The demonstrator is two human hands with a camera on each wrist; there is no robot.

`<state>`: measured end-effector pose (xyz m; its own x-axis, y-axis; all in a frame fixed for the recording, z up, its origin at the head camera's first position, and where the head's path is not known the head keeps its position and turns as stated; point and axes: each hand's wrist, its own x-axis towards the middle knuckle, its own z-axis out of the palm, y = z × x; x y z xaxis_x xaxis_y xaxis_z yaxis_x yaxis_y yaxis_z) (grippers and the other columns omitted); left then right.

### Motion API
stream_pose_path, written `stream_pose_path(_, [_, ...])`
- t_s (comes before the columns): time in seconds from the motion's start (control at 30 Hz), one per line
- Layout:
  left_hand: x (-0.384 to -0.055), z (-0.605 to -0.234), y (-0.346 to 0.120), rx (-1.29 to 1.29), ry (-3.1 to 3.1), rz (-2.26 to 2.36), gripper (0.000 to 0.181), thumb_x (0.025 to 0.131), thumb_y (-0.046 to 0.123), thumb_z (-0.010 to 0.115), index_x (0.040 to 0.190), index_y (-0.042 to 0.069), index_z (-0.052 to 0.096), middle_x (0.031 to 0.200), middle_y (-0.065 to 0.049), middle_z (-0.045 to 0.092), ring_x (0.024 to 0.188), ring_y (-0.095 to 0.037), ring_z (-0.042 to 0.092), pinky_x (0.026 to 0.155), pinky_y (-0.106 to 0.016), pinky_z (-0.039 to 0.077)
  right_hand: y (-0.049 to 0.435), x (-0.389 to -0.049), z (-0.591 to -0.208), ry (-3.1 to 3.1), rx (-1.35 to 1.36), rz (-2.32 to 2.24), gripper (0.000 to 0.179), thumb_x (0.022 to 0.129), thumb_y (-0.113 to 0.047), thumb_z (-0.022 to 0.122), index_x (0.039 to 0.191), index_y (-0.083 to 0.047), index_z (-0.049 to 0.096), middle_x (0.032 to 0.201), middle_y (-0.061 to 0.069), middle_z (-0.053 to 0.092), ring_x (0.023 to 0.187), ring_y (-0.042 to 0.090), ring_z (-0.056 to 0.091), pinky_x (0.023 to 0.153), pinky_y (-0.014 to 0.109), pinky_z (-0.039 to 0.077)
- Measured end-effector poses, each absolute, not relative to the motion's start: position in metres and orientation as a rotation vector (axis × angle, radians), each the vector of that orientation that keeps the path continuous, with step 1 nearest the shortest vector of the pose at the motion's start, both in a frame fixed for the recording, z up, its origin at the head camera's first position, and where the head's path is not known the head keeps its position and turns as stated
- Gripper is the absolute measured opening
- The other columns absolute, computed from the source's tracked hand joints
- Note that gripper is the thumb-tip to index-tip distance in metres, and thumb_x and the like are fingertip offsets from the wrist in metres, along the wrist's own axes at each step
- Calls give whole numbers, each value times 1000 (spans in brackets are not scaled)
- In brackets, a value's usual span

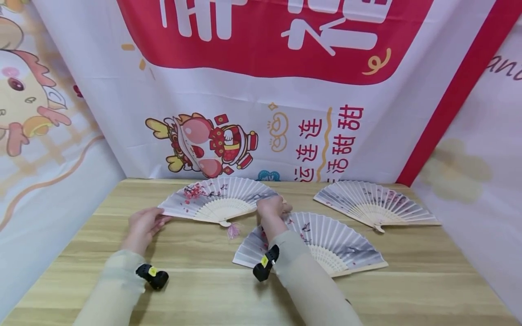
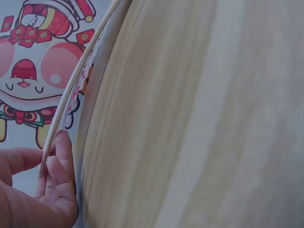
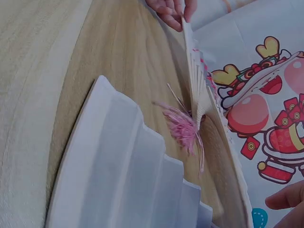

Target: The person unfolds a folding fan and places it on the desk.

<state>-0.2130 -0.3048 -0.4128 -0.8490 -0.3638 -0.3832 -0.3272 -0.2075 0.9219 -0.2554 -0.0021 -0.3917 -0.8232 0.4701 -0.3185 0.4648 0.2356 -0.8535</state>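
Note:
An opened folding fan (image 1: 224, 194) with red blossoms and pale wooden ribs stretches between both hands near the back of the table. My left hand (image 1: 142, 225) pinches its left end guard; thumb and fingertips meet at the stick (image 2: 71, 90) in the left wrist view. At the other end, my right hand (image 1: 270, 208) grips the fan's right edge with bent fingers, largely out of frame in the right wrist view. A pink tassel (image 3: 183, 128) hangs from the pivot. Below the right forearm lies a second spread fan (image 1: 346, 240), partly covered by the sleeve.
A third opened fan (image 1: 373, 203) lies at the back right of the wooden table (image 1: 195, 276). Behind the table hangs a printed cloth (image 1: 261, 95) with a cartoon figure, close to the held fan. Printed cloths also flank both sides.

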Motion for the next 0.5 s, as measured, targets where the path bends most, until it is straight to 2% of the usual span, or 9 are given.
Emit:
stream_pose_path(0.13, [-212, -413, -313, 894, -2021, -2186, 24, 95, 4, 55, 119, 0, 51, 62, 9, 64, 57, -1, 66, 54, -15, 53, 4, -255, -389, -2466, -940, 1752, 51, 81, -12, 70, 126, 7, 56, 142, 32, 27, 132, 46, 35, 111, 52, 35])
stream_pose_path(0.2, [-210, -411, -319, 892, -2107, -2137, 25, 96, 7, 54, 119, -1, 51, 61, 11, 65, 56, 0, 66, 49, -15, 50, 9, -253, -386, -2442, -912, 1825, 52, 82, -14, 69, 128, 6, 55, 144, 33, 27, 133, 46, 35, 111, 52, 37])
stream_pose_path(0.27, [-208, -409, -326, 875, -2220, -2098, 37, 98, 12, 52, 129, -6, 46, 62, 12, 65, 56, -1, 67, 46, -15, 48, 15, -253, -382, -2381, -897, 1959, 57, 84, -15, 67, 135, 5, 50, 151, 32, 21, 136, 46, 32, 107, 51, 43])
stream_pose_path(0.37, [-203, -402, -335, 835, -2399, -2056, 53, 101, 20, 49, 142, -9, 34, 67, 15, 65, 60, -1, 70, 46, -15, 46, 32, -255, -371, -2309, -842, 2141, 64, 89, -13, 65, 145, 2, 40, 157, 28, 18, 140, 45, 30, 106, 52, 47])
stream_pose_path(0.43, [-199, -399, -342, 795, -2478, -2029, 59, 102, 23, 48, 146, -10, 27, 71, 16, 64, 63, -2, 70, 47, -15, 46, 47, -256, -361, -2329, -750, 2204, 64, 91, -11, 62, 148, 0, 36, 159, 24, 22, 141, 42, 33, 108, 51, 46])
stream_pose_path(0.5, [-194, -397, -345, 734, -2553, -1940, 57, 102, 23, 47, 144, -11, 31, 75, 16, 65, 65, -1, 70, 49, -17, 47, 66, -257, -351, -2423, -590, 2175, 59, 94, -10, 59, 148, -1, 38, 155, 22, 33, 139, 40, 39, 112, 51, 42])
